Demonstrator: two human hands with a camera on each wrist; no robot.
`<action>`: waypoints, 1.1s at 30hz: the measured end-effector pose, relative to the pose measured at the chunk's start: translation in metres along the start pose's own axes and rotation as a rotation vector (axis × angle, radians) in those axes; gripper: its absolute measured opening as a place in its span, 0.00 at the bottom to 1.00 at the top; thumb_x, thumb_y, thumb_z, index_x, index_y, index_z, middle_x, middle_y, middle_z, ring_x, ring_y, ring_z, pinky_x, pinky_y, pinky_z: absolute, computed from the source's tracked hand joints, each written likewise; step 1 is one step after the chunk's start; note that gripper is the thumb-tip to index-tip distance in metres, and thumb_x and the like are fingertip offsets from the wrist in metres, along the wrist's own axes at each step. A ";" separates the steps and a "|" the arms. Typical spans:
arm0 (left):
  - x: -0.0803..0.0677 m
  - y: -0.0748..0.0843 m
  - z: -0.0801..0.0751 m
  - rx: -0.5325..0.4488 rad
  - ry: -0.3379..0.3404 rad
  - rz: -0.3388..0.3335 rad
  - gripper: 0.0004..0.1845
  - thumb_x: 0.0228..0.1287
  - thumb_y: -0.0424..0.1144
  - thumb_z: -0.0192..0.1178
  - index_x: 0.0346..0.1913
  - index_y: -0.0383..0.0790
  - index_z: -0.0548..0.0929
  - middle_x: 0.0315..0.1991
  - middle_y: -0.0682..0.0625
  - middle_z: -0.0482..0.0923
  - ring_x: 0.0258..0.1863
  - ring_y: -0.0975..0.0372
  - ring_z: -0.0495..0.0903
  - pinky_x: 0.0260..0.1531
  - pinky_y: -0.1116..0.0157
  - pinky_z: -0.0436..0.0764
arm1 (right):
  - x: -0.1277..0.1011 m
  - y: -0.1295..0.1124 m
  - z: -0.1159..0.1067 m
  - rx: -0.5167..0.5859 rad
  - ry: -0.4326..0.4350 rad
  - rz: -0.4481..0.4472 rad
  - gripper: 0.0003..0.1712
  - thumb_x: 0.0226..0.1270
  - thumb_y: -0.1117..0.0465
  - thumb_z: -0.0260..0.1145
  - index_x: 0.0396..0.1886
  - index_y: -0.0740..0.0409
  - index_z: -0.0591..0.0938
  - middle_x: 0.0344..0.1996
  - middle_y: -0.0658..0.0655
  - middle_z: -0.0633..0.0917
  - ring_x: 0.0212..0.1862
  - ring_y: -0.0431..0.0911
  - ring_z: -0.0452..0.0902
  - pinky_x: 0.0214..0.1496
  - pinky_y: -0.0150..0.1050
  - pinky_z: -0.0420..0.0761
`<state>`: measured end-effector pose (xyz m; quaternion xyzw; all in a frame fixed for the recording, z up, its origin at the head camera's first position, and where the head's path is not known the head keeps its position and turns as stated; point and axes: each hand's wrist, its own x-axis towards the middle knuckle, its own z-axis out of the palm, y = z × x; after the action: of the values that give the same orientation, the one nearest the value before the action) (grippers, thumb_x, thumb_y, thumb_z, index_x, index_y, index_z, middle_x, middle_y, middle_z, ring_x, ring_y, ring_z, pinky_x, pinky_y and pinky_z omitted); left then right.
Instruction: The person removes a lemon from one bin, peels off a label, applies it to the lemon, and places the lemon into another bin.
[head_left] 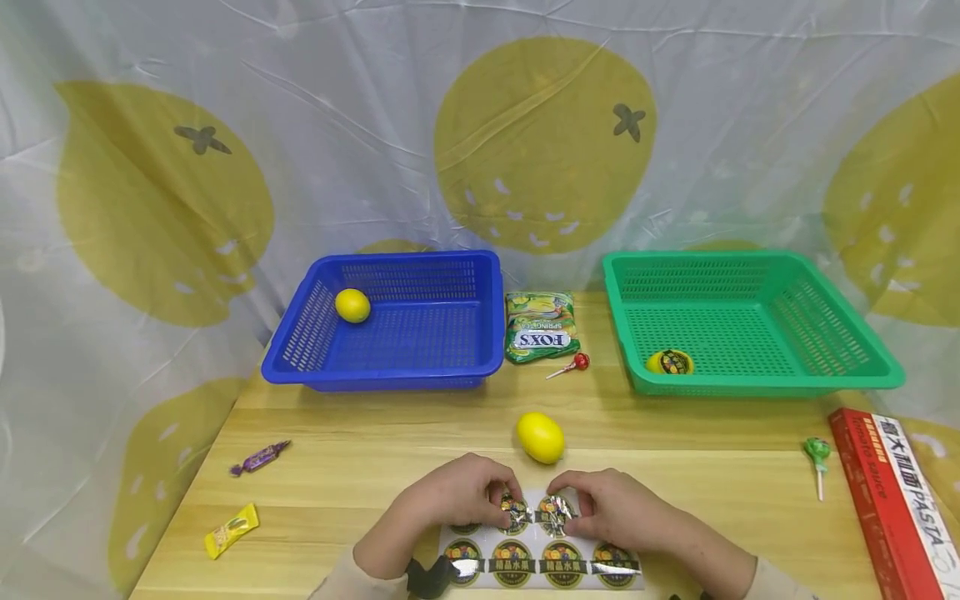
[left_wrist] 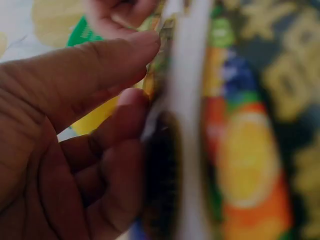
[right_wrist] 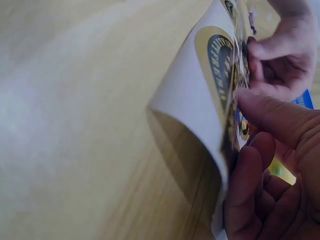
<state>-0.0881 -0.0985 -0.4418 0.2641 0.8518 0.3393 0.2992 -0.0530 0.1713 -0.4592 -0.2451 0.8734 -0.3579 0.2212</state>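
A white sheet of round black-and-gold stickers (head_left: 537, 565) lies near the front of the table, its upper part raised between both hands. My left hand (head_left: 468, 492) pinches the sheet's upper part between thumb and fingers. Beside it my right hand (head_left: 626, 508) pinches the sheet too, thumb on the printed face and fingers behind. In the right wrist view one corner of the sheet (right_wrist: 190, 90) curls up off the wood. Close up in the left wrist view, the sheet (left_wrist: 187, 100) is blurred. Just beyond the hands sits a lemon (head_left: 540, 437).
A blue basket (head_left: 405, 379) holds a lemon (head_left: 352, 306); a green basket (head_left: 757, 385) holds a stickered lemon (head_left: 663, 362). Between them lie a candy bag (head_left: 542, 325) and red lollipop (head_left: 581, 361). Wrapped candies (head_left: 260, 457) lie left; a green lollipop (head_left: 817, 450) and pasta box (head_left: 892, 500) right.
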 end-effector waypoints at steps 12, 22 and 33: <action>0.003 -0.003 0.005 0.030 0.002 0.002 0.12 0.52 0.35 0.77 0.36 0.54 0.88 0.21 0.63 0.74 0.20 0.73 0.70 0.24 0.74 0.71 | 0.002 -0.002 -0.002 -0.030 -0.021 0.020 0.20 0.62 0.51 0.76 0.52 0.38 0.81 0.19 0.38 0.74 0.21 0.31 0.67 0.26 0.29 0.69; 0.003 -0.003 0.006 0.029 0.000 0.001 0.12 0.52 0.36 0.78 0.36 0.55 0.87 0.20 0.63 0.73 0.20 0.72 0.70 0.23 0.74 0.71 | 0.003 -0.004 0.000 -0.035 0.006 0.003 0.08 0.68 0.53 0.71 0.39 0.36 0.79 0.18 0.37 0.71 0.20 0.29 0.64 0.24 0.27 0.66; 0.004 -0.004 0.005 0.032 -0.002 -0.011 0.12 0.52 0.36 0.78 0.36 0.55 0.87 0.20 0.63 0.74 0.20 0.72 0.70 0.23 0.73 0.70 | -0.005 -0.010 -0.013 0.112 0.074 -0.001 0.06 0.71 0.55 0.69 0.35 0.40 0.79 0.25 0.42 0.75 0.27 0.33 0.69 0.29 0.30 0.72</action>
<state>-0.0882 -0.0964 -0.4486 0.2647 0.8584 0.3237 0.2974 -0.0534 0.1744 -0.4422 -0.2194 0.8595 -0.4153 0.2017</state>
